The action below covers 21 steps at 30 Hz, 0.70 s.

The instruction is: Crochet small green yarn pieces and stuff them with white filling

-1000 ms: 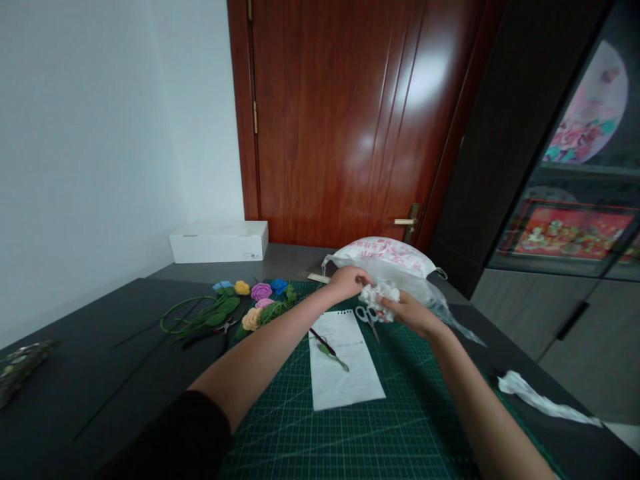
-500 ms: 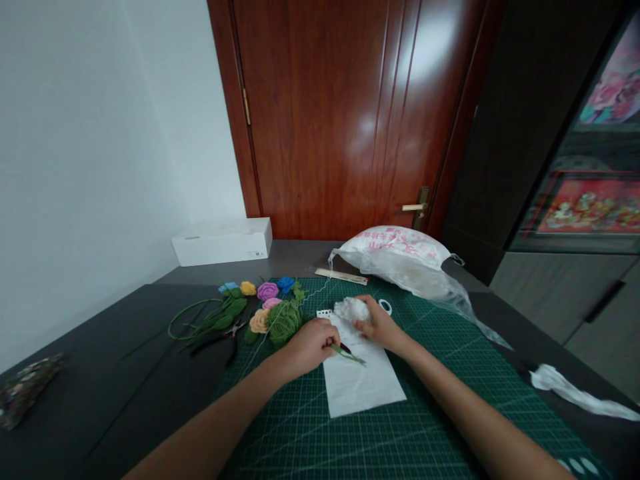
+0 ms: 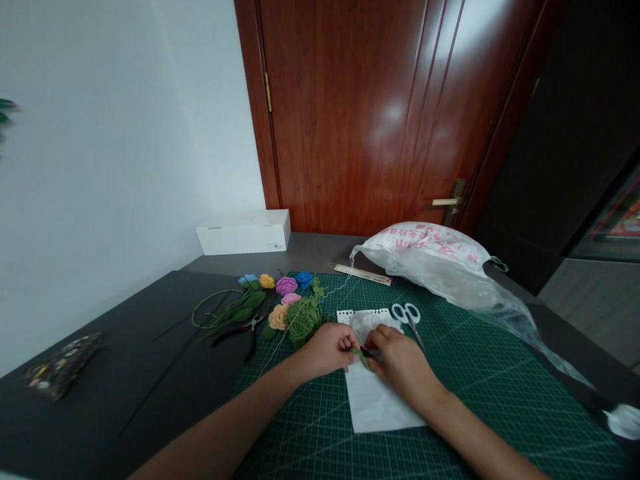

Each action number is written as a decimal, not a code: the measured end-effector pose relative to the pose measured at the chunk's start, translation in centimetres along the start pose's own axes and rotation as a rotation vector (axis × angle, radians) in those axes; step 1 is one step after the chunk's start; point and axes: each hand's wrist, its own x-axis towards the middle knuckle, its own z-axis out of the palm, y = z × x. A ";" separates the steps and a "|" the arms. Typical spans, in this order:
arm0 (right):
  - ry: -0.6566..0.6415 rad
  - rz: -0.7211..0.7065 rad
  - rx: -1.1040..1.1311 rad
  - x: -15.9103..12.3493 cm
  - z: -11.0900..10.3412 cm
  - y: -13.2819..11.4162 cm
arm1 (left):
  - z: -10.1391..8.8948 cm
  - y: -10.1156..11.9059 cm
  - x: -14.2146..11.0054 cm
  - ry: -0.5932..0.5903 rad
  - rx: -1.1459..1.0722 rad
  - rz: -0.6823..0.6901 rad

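Over a white sheet of paper (image 3: 383,403), my left hand (image 3: 327,348) is closed in a pinch on a small green piece (image 3: 361,357), which looks like crochet or yarn work. My right hand (image 3: 403,360) meets it from the right, fingers closed around a slim dark tool (image 3: 369,353) whose kind I cannot make out. Its tip is at the green piece. White fluffy stuffing (image 3: 365,323) lies on the paper just behind both hands. White-handled scissors (image 3: 411,316) rest beside the paper, partly behind my right hand.
A ball of green yarn (image 3: 304,321) and several crocheted flowers (image 3: 287,287) sit left of the hands on a green cutting mat (image 3: 300,427). Pliers (image 3: 245,331) lie nearby. Behind are a wooden ruler (image 3: 364,274), a plastic bag (image 3: 430,247) and a white box (image 3: 245,233).
My right hand has let go of the stuffing and moved toward me to the green piece, taking hold of the dark tool. The scissors now show more fully. The view has shifted left.
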 end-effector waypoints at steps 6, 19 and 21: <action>0.023 0.111 0.065 0.4 -0.2 0.4 | -0.3 0.2 0.1 0.018 -0.188 -0.009; 0.132 0.280 0.655 1.1 -1.0 2.7 | -1.0 2.3 -0.5 0.070 -0.398 0.026; 0.076 0.297 0.781 1.2 -1.0 2.4 | -1.1 2.4 -0.5 0.072 -0.414 0.034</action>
